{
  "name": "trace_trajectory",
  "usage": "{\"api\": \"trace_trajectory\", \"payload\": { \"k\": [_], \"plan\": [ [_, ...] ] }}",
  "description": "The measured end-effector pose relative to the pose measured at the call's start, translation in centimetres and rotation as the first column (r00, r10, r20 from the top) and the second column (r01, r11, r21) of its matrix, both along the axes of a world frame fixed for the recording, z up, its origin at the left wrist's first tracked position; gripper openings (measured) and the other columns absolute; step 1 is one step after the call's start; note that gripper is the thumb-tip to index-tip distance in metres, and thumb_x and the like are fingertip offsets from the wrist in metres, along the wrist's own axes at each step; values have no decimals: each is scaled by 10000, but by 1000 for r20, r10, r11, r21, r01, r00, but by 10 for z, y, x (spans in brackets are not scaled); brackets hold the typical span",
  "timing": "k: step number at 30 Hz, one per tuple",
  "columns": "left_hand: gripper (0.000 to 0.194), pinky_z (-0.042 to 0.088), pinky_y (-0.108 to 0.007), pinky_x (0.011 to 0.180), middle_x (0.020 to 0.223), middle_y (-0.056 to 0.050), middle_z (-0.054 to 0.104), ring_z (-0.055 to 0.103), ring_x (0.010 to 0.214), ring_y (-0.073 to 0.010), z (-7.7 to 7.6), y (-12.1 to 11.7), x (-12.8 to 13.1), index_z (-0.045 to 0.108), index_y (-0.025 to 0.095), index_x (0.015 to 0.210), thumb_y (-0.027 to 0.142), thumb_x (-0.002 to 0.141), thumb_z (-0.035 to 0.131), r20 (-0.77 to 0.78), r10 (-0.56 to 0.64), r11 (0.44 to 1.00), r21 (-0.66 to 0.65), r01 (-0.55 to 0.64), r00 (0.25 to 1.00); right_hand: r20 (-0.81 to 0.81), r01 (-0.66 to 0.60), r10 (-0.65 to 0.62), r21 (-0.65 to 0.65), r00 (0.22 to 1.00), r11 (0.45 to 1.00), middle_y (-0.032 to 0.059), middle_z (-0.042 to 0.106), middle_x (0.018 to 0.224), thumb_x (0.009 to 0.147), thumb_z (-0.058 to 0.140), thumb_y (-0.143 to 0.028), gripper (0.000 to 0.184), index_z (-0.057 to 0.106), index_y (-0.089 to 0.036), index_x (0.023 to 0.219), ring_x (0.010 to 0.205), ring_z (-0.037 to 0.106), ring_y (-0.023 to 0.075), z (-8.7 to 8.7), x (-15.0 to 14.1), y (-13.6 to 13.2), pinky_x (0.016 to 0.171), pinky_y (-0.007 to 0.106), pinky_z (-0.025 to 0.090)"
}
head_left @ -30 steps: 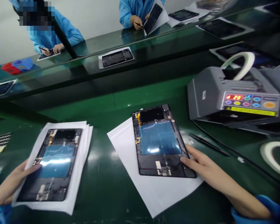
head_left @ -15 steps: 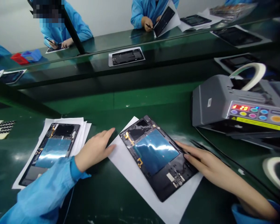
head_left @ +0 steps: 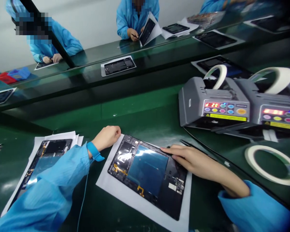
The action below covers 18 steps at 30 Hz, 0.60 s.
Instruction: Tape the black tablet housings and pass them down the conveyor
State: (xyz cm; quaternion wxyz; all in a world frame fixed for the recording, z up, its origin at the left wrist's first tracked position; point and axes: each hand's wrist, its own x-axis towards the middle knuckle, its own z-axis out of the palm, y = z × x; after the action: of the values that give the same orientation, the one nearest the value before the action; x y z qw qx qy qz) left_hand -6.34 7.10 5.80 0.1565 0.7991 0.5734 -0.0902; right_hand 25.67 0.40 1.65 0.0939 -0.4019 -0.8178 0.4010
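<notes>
An opened tablet (head_left: 148,170), with a blue-filmed battery and orange flex cables, lies on a white paper sheet (head_left: 135,199) on the green bench. My left hand (head_left: 107,138), in a blue wristband, is closed at the sheet's upper left corner, apparently pinching it; the fingertips are partly hidden. My right hand (head_left: 187,159) rests on the tablet's far right edge, fingers stretched out and touching it. Black tweezers (head_left: 186,143) lie just beyond this hand. To the left, partly under my left sleeve, a second opened tablet (head_left: 54,148) lies on white sheets.
Two grey tape dispensers (head_left: 215,103) with lit displays stand at the right, a white tape roll (head_left: 248,161) before them. A black cable (head_left: 205,143) crosses the bench. Across the green conveyor (head_left: 120,77), people in blue coats handle tablets. A dark post (head_left: 48,32) rises at the left.
The tablet and its paper have turned counter-clockwise. My left hand has gone from spread fingers to closed at the paper's corner. My right hand still touches the tablet's edge. The view has shifted right.
</notes>
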Motion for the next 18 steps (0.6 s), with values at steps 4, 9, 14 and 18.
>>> {"api": "trace_trajectory", "payload": {
  "k": [4, 9, 14, 18],
  "plan": [
    [203, 397, -257, 598, 752, -34, 672, 617, 686, -179, -2, 16, 7, 633, 185, 791, 147, 812, 434, 12, -50, 998, 43, 50, 999, -23, 15, -15, 14, 1000, 1000, 55, 631, 1071, 968, 323, -290, 423, 480, -315, 1360, 968, 606, 201, -1, -3, -7, 838, 366, 500],
    [208, 431, -266, 665, 794, -49, 675, 635, 751, -186, -12, 44, 39, 637, 177, 810, 144, 827, 433, 52, -160, 982, 110, 154, 986, -104, 174, -169, 46, 980, 984, 94, 630, 1200, 939, 347, -232, 442, 485, -222, 1358, 1083, 609, 222, -7, -14, -43, 915, 385, 514],
    [183, 473, -280, 726, 866, -68, 675, 654, 812, -195, -25, 51, 91, 638, 161, 821, 147, 850, 458, 85, -329, 937, 153, 314, 941, -99, 249, -243, 59, 965, 967, 77, 613, 1255, 926, 344, -243, 553, 291, -277, 1476, 1067, 633, 253, -8, -25, -87, 847, 410, 566],
    [248, 498, -288, 798, 912, -61, 655, 659, 862, -187, -29, 41, 120, 640, 147, 905, 168, 899, 393, 79, -414, 898, 198, 393, 907, -67, 240, -235, 87, 970, 967, 43, 621, 1244, 905, 339, -287, 664, 71, -369, 1508, 912, 689, 273, -7, -28, -107, 653, 392, 613]
  ]
}}
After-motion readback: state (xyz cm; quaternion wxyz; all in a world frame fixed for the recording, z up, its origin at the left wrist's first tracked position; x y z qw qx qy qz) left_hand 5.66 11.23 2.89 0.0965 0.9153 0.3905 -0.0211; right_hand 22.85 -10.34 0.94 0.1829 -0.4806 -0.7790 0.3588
